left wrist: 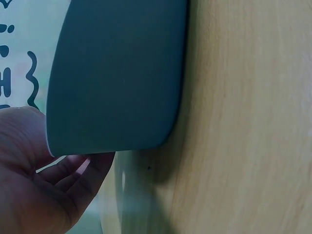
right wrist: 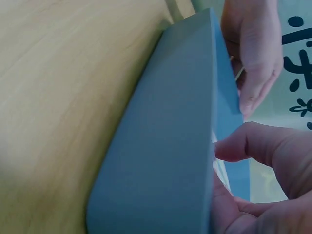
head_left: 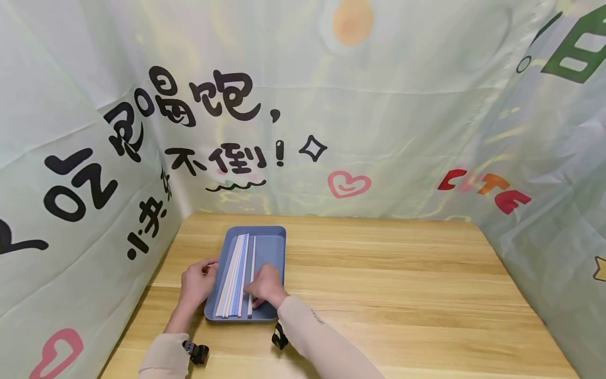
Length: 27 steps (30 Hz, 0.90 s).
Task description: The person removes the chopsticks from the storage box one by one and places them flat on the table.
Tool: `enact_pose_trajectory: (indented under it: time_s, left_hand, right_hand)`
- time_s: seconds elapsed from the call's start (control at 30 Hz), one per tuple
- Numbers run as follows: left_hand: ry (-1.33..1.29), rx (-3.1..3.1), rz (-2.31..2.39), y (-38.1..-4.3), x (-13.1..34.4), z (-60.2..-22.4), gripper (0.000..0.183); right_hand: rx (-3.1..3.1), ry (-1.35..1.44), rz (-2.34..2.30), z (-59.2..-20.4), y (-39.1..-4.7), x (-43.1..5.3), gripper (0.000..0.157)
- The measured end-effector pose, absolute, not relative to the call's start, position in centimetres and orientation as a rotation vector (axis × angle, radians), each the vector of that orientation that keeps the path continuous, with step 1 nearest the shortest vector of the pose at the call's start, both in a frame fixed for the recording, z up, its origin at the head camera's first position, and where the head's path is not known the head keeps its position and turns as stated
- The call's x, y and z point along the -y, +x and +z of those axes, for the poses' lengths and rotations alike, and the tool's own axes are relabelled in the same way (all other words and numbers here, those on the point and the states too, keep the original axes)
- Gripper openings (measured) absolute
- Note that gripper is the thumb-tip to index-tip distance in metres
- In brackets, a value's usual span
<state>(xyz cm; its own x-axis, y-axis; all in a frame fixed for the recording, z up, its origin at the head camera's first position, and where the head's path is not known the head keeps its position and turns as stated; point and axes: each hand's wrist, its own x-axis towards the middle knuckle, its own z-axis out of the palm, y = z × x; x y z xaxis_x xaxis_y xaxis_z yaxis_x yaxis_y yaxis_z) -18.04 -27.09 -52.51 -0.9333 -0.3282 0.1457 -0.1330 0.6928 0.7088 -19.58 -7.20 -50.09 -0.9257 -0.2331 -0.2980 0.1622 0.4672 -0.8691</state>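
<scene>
A shallow blue-grey tray [head_left: 272,242] lies on the table, with several thin pastel chopsticks [head_left: 232,284] lengthwise in its left half, their narrower ends away from me. One pale chopstick [head_left: 253,258] lies apart, just right of that bundle. My left hand [head_left: 199,281] holds the tray's left rim; in the left wrist view its fingers [left wrist: 92,178] curl behind the tray's edge. My right hand [head_left: 267,284] reaches over the right rim into the tray, thumb and forefinger around the lone chopstick near its thick end. The tray wall hides part of these fingertips in the right wrist view.
The wooden table [head_left: 379,284] stretches to the right of the tray. Printed fabric [head_left: 402,121] hangs behind the table and along both sides. Each wrist wears a small black camera [head_left: 196,351].
</scene>
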Motion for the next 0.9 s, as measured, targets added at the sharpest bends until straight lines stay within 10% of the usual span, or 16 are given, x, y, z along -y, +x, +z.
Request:
enact_pose_trajectory:
  time_s: [0.37, 0.9]
  left_hand:
    - [0.357, 2.651, -1.076, -18.1, 27.2, -52.7, 0.027]
    - [0.359, 2.662, -1.079, -18.0, 27.2, -52.6, 0.028]
  right_hand:
    - [-2.267, -0.121, -1.572, -46.4, -20.3, 4.8, 0.017]
    - [-2.202, 0.031, -1.704, -45.3, -22.1, 0.3, 0.016]
